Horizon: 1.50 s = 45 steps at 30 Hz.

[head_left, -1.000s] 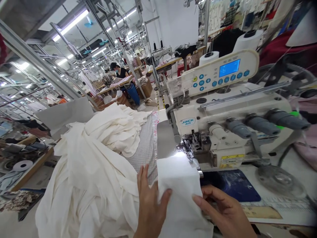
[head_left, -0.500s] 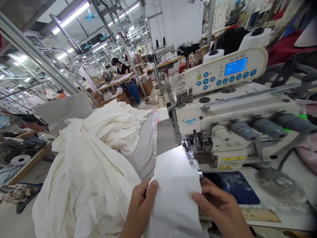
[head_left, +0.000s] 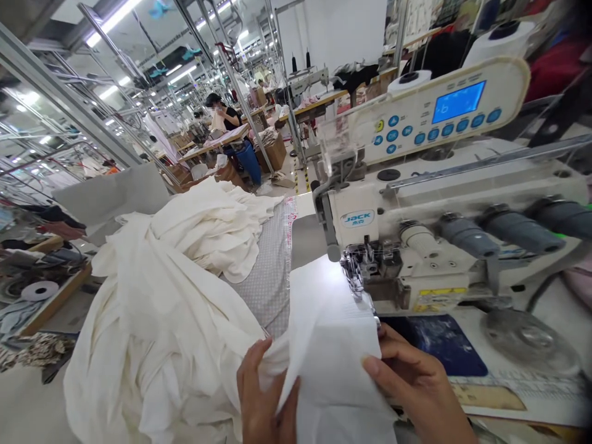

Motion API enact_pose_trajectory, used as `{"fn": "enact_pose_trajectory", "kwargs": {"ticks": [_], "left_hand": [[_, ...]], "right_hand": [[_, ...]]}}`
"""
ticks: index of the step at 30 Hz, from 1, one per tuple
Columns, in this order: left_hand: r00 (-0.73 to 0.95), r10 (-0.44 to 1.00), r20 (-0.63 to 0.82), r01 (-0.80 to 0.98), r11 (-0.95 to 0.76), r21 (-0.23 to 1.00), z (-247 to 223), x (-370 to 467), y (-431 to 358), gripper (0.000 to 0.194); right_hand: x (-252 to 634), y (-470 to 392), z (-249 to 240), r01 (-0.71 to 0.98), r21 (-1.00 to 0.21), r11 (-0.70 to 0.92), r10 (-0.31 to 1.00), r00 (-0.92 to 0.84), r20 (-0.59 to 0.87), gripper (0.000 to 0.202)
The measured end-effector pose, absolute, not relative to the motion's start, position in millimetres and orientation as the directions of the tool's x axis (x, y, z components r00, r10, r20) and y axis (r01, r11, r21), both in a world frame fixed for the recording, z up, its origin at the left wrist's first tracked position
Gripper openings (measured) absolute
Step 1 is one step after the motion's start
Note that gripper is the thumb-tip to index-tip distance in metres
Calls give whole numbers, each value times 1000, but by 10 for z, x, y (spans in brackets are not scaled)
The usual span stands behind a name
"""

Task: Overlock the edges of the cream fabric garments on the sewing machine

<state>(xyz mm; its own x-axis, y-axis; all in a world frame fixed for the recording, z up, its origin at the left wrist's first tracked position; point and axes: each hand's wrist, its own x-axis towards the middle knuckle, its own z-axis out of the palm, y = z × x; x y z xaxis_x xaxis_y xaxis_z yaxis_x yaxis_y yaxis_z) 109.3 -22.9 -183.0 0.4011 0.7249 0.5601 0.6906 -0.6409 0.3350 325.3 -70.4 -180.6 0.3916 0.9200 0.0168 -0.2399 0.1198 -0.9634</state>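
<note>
Both hands pinching white fabric panel (head_left: 330, 345) at presser foot (head_left: 358, 280); right hand (head_left: 411, 382) fingertips risk needle, left hand (head_left: 263, 401) slack risks crooked seam.

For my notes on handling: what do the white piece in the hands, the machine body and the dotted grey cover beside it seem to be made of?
White piece: thin woven-looking cloth, matte; it folds softly under the left hand and right hand.
Machine body: probably painted metal, cream, smooth, slightly glossy.
Grey cover: looks like dotted fabric or a mat; cannot tell which.
</note>
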Motion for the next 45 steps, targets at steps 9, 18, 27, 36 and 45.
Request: {"fn": "enact_pose_trajectory", "kwargs": {"ticks": [9, 18, 27, 36, 45], "left_hand": [[262, 965, 11, 534, -155, 831, -1337, 1190, -113, 44], [302, 948, -99, 514, -74, 854, -1031, 1348, 136, 46], [373, 908, -192, 489, -16, 872, -1007, 1385, 319, 49], [362, 905, -225, 487, 23, 873, -971, 1434, 455, 51], [412, 894, -176, 494, -57, 867, -867, 1508, 651, 49]], "right_hand": [[3121, -716, -1699, -350, -935, -46, 862, 460, -215, 27], [3144, -691, -1718, -376, -926, -23, 863, 461, -208, 26], [3134, -663, -1652, -406, -914, -23, 843, 483, -236, 29], [3193, -672, -1815, -259, -965, 47, 907, 417, -67, 20], [3223, -649, -1755, -281, -953, 111, 907, 420, -18, 15]]}}
